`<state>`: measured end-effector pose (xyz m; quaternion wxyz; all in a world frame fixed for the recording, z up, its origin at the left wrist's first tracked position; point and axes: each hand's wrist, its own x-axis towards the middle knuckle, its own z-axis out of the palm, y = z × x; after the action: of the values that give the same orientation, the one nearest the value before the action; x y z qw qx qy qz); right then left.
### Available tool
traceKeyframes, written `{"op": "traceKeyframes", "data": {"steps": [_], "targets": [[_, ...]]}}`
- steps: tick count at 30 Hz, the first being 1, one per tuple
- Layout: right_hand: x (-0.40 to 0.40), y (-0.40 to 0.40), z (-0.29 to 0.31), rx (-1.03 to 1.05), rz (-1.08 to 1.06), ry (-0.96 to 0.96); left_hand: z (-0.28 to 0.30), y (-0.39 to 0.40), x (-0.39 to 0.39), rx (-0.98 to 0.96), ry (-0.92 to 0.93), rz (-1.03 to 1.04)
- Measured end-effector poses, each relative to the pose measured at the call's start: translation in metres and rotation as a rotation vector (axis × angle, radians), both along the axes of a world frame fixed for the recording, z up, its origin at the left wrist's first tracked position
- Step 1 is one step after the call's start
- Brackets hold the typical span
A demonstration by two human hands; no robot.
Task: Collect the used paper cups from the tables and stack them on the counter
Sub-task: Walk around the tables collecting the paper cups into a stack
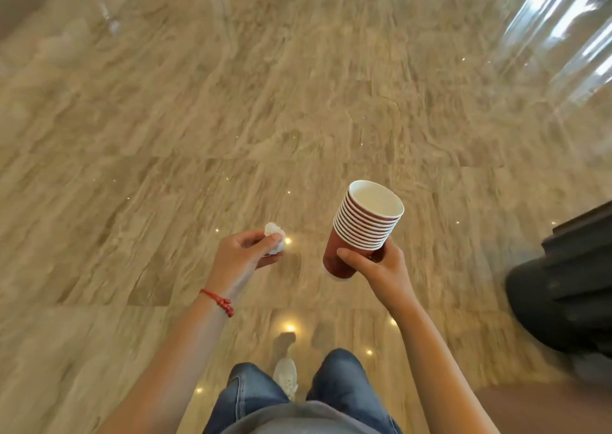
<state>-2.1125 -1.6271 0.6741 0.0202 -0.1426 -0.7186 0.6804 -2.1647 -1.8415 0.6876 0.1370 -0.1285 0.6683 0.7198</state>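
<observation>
We are carrying a nested stack of red paper cups (pixel 361 231) across a polished marble floor (pixel 298 102), our right hand (pixel 377 264) wrapping thumb and fingers around the lowest cup so the stack is leaning up and away from us, white rims fanned one above another. Our left hand (pixel 246 251) is pinching a crumpled white tissue (pixel 275 238) between thumb and fingertips, a red cord bracelet (pixel 218 301) circling that wrist.

We are judging this to be the carrying leg of the job: cups already gathered, no table and no counter showing anywhere in view. The next move is calling for a level walk to the counter, then lowering the stack base-first and setting it upright before letting go. With the grip sitting low on a tall, tilted stack, the upper cups could be sliding loose if we are jolting it.

A dark piece of furniture (pixel 569 288), blurred at the right edge, is standing close to our path on that side. Ahead, the floor is lying open, window glare (pixel 569 26) streaking its far right corner. Below, our jeans and one white shoe (pixel 286 375) are showing mid-stride.
</observation>
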Motion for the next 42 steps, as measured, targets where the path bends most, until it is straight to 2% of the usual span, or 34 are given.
{"op": "traceKeyframes", "data": {"steps": [11, 22, 29, 35, 42], "targets": [[-0.248, 0.090, -0.023, 0.025, -0.062, -0.038, -0.021, 0.093, -0.266, 0.029, -0.009, -0.036], [-0.507, 0.174, -0.006, -0.001, -0.010, -0.031, -0.011, 0.175, -0.520, 0.022, 0.006, -0.033], [-0.691, 0.213, -0.019, 0.028, -0.046, -0.030, -0.023, 0.221, -0.710, 0.037, 0.034, -0.049], [-0.853, 0.251, 0.001, 0.053, -0.092, -0.028, -0.002, 0.256, -0.882, 0.033, 0.054, -0.080], [-1.005, 0.303, -0.005, 0.038, -0.150, -0.059, -0.005, 0.312, -1.042, 0.041, 0.018, -0.110]]}}
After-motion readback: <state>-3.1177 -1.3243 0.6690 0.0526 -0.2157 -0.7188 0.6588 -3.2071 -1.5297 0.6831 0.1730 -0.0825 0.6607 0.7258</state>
